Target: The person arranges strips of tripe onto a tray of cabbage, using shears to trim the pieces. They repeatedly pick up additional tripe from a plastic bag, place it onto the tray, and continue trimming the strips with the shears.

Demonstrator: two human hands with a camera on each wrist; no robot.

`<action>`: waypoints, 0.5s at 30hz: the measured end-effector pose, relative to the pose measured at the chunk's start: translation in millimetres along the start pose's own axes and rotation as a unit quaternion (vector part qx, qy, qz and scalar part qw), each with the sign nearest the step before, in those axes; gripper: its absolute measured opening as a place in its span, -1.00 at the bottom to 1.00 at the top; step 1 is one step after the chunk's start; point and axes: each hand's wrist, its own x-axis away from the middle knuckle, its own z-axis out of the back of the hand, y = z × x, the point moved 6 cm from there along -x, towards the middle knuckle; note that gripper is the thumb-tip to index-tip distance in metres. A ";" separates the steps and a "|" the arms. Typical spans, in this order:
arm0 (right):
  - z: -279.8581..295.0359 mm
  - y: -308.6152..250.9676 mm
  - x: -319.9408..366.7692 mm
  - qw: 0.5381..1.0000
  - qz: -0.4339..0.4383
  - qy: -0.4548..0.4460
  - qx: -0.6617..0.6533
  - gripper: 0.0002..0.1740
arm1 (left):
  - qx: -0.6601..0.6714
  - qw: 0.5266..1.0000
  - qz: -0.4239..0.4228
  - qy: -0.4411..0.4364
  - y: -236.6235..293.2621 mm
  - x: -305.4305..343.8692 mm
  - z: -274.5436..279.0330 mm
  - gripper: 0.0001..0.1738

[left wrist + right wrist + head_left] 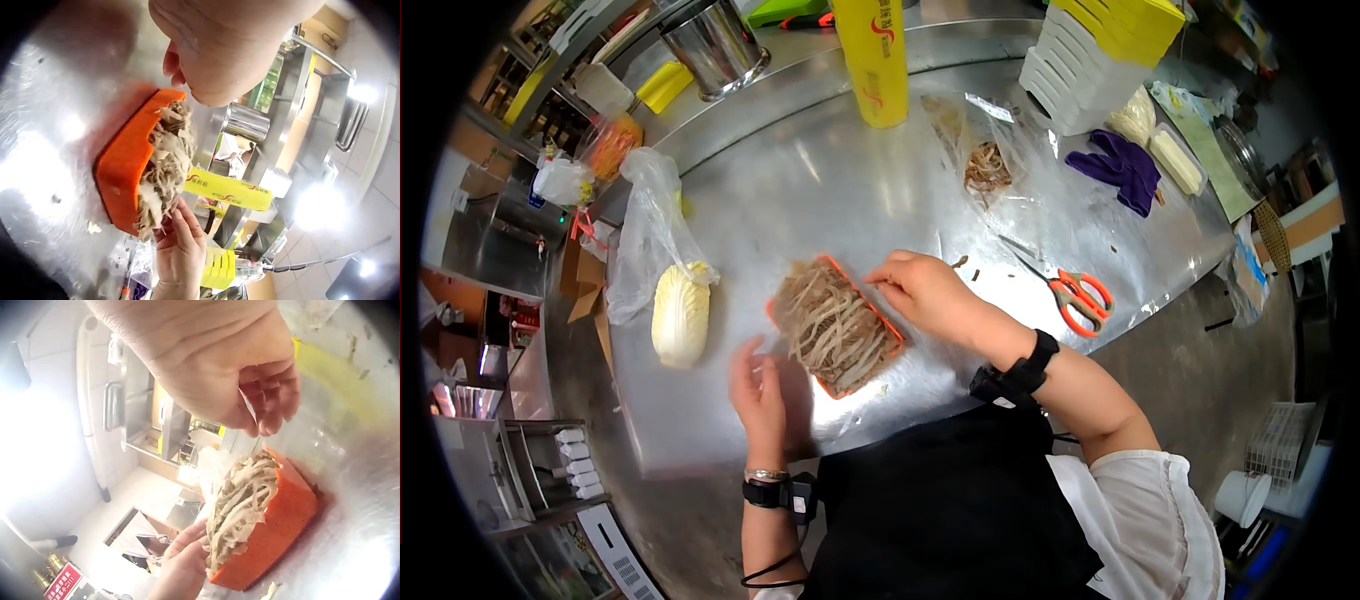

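Observation:
An orange box [835, 393] [122, 169] [269, 537], heaped with greyish-brown shredded strips [835, 325] [165, 165] [240, 500], sits on the metal table. At its far right edge, the right hand [930, 300] [181, 256] [219, 369] has its fingers bent, thumb and fingertips close together; a thin strip seems pinched at the tips. The left hand [760, 400] [231, 44] [184, 559] is held beside the box's left side, fingers loosely bent, gripping nothing; whether it touches the strips is unclear.
A cabbage [681, 315] and clear plastic bag [645, 225] lie left. Orange-handled scissors [1065, 290], a bag with brown scraps [987, 170] and a purple cloth [1122, 170] lie right. A yellow roll [873, 65] and stacked baskets [1090, 70] stand behind.

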 end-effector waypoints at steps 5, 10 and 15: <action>-34.5 26.0 -46.6 0.998 -0.019 0.053 0.013 -0.72 | 0.035 0.998 0.043 -0.016 11.0 -4.9 -8.8 -0.59; -59.9 28.4 -71.1 0.999 -0.042 0.023 0.002 -0.70 | 0.136 0.987 0.089 -0.018 5.8 8.8 -20.9 -0.59; -55.8 15.5 -66.3 0.997 0.001 0.007 0.074 -0.75 | 0.175 0.979 0.103 -0.015 -10.1 11.2 -28.4 -0.58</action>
